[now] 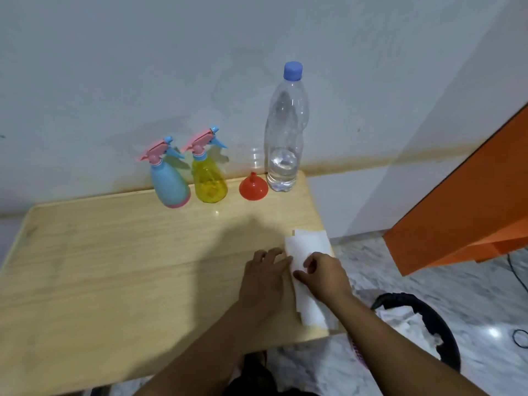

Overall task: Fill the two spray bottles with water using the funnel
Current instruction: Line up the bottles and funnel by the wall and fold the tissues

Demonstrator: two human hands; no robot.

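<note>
A blue spray bottle [170, 184] and a yellow spray bottle [209, 178], both with pink trigger heads on, stand at the back of the wooden table [114, 267]. An orange funnel [253, 187] lies mouth down to their right. Beside it stands a tall clear water bottle [285, 132] with a blue cap, holding a little water. My left hand [265, 278] rests flat on the table, fingertips touching the edge of a folded white tissue [307, 252]. My right hand [323, 272] lies on the tissue with fingers curled, pinching it.
The table's right edge runs just past the tissue. An orange panel [471, 201] stands to the right over a marble floor. A black-rimmed bin [423, 318] sits on the floor by the table's near right corner.
</note>
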